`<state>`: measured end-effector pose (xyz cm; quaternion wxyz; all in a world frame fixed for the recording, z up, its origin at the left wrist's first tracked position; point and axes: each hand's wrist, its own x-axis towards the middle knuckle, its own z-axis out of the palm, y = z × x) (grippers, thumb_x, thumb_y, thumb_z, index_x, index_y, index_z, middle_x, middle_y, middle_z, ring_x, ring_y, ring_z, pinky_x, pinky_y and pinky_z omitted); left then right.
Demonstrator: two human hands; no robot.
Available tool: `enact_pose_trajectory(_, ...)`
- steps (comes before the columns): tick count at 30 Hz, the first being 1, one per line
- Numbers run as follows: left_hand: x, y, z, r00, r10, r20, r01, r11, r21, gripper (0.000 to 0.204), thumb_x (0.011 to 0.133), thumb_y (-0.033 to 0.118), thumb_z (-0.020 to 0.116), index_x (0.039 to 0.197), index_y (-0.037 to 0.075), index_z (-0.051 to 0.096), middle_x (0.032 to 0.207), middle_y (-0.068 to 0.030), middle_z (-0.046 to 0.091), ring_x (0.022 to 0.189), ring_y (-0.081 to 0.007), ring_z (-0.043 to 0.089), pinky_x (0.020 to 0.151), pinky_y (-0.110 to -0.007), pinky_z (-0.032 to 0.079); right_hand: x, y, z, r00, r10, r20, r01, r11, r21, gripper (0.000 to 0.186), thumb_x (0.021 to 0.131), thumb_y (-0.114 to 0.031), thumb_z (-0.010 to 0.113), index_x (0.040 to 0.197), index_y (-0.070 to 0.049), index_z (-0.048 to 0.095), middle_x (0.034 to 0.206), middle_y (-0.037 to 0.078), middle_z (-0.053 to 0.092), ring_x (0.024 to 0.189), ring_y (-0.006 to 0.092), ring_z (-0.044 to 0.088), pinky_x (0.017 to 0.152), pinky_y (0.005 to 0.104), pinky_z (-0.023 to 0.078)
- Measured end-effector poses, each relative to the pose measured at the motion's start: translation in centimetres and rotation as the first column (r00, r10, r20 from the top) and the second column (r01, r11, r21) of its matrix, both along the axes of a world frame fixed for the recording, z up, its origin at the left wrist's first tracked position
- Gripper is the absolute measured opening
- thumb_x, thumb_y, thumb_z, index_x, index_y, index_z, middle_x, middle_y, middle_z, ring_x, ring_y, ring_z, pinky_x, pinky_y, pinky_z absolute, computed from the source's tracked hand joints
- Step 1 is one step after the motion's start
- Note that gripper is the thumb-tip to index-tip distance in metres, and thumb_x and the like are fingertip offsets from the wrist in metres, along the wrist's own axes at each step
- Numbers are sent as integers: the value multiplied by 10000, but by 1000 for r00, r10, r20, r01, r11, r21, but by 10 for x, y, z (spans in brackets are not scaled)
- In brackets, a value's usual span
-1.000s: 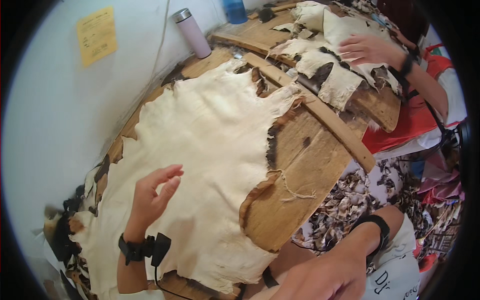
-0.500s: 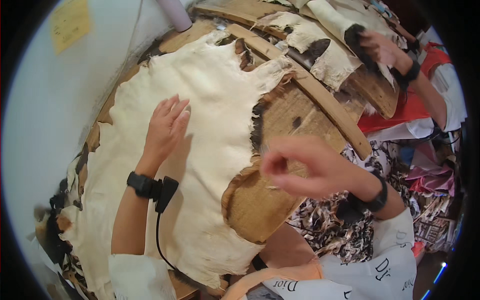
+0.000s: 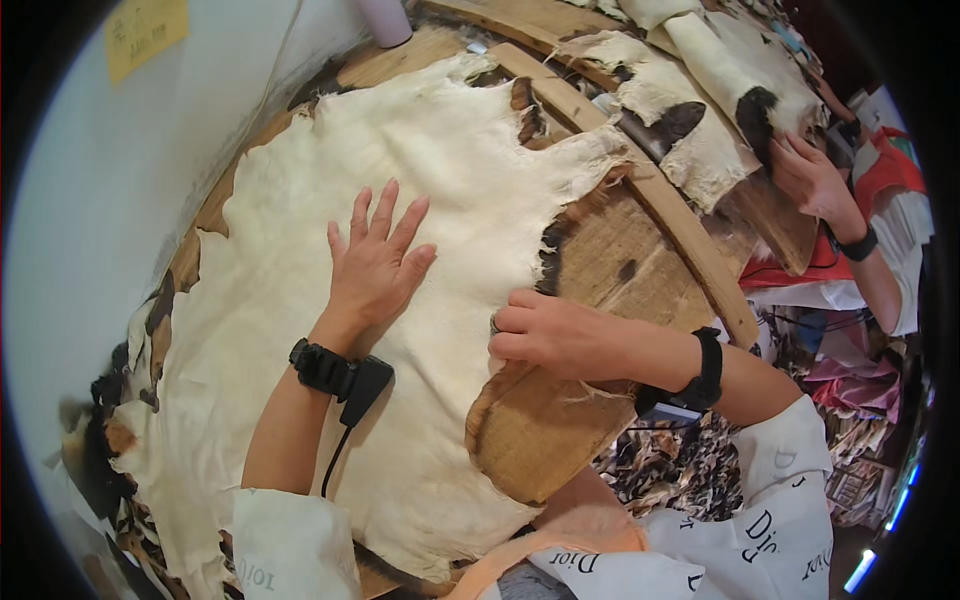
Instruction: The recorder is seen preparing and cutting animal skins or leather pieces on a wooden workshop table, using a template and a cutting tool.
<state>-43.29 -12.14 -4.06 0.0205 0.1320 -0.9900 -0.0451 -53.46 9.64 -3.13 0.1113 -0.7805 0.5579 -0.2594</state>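
Note:
A large cream animal hide [image 3: 290, 230] lies skin side up over a wooden board [image 3: 545, 430], dark and brown fur showing along its ragged edges. My left hand [image 3: 378, 262] rests palm down on the middle of the hide with its fingers spread. At the hide's right edge, just above the cutout where bare wood shows, my right hand [image 3: 560, 335] is closed with its fingertips against the skin. Whatever those fingers pinch is hidden. Black bands with small devices are strapped to both wrists.
A wooden bar [image 3: 690, 245] separates my board from another person's hides [image 3: 690, 125]; that person's hand [image 3: 815, 185] touches a dark furry edge. A pile of fur scraps [image 3: 680, 465] lies below right. A white wall [image 3: 110, 200] bounds the left, and a lilac cylinder [image 3: 385, 22] stands behind.
My right hand has moved left from over the bare board onto the hide's edge. My left hand has shifted right and spread its fingers. The other person's hand has moved down.

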Motion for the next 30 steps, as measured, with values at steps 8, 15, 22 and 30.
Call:
enact_pose_trajectory(8, -3, 1, -1, 998, -2, -70, 6, 999, 52, 501, 842, 462, 400, 1287, 233, 371, 1401, -93, 207, 1291, -326, 118, 962, -616, 80, 7, 8, 6, 993, -88, 80, 73, 982, 173, 85, 660, -53, 527, 735, -57, 488, 764, 64, 439, 757, 234, 423, 664, 297, 387)
enact_pose_trajectory(15, 5, -7, -6, 995, -5, -101, 10, 999, 50, 504, 848, 456, 385, 1291, 216, 359, 1398, -102, 211, 1289, -335, 119, 964, -613, 89, 32, 28, 30, 982, -128, -139, 146, 981, 130, 118, 635, -104, 533, 718, -55, 465, 750, 60, 448, 732, 215, 441, 645, 287, 395)
enact_pose_trajectory(22, 63, 26, -1, 988, -136, -79, 140, 988, 59, 484, 876, 412, 340, 1315, 211, 312, 1411, -84, 172, 1296, -334, 97, 977, -599, 87, 77, 6, 28, 949, -250, -193, 215, 959, -186, 192, 686, -100, 489, 867, -37, 483, 812, 54, 445, 769, 201, 449, 709, 294, 403)
enact_pose_trajectory(30, 112, 45, 15, 967, -253, 5, 253, 966, 61, 451, 881, 304, 362, 1311, 171, 328, 1412, -60, 183, 1298, -308, 119, 978, -582, 119, 89, -15, 9, 955, -217, -201, 198, 974, -109, 158, 678, -74, 506, 833, -44, 504, 781, 61, 472, 759, 212, 448, 691, 284, 393)
